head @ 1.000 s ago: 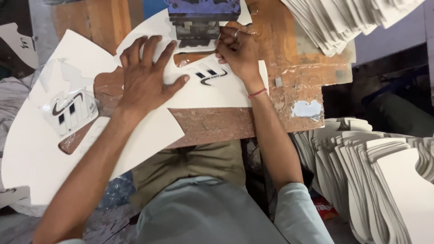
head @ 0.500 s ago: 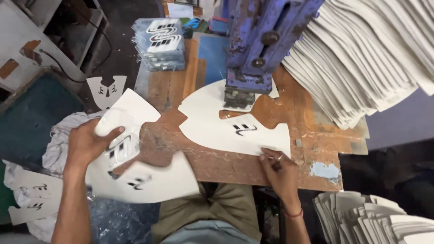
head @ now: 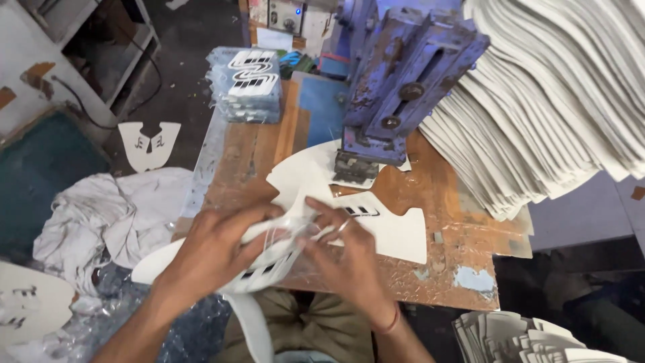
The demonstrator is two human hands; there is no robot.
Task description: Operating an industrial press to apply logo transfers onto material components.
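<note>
We have both hands closed on one white cut sheet (head: pixel 259 269) at the near edge of the wooden bench (head: pixel 443 269). Our left hand (head: pixel 211 252) clenches its upper edge from ten o'clock; our right hand (head: pixel 342 252) pinches a clear film (head: pixel 285 238) with black stripes that lies on the sheet, from two o'clock. The sheet's long axis runs from eight o'clock, off the bench, toward two o'clock. A second white sheet (head: pixel 396 232) lies flat just beyond the right hand, reaching under the blue press (head: pixel 396 81) at twelve o'clock; the right hand is nearer to it.
</note>
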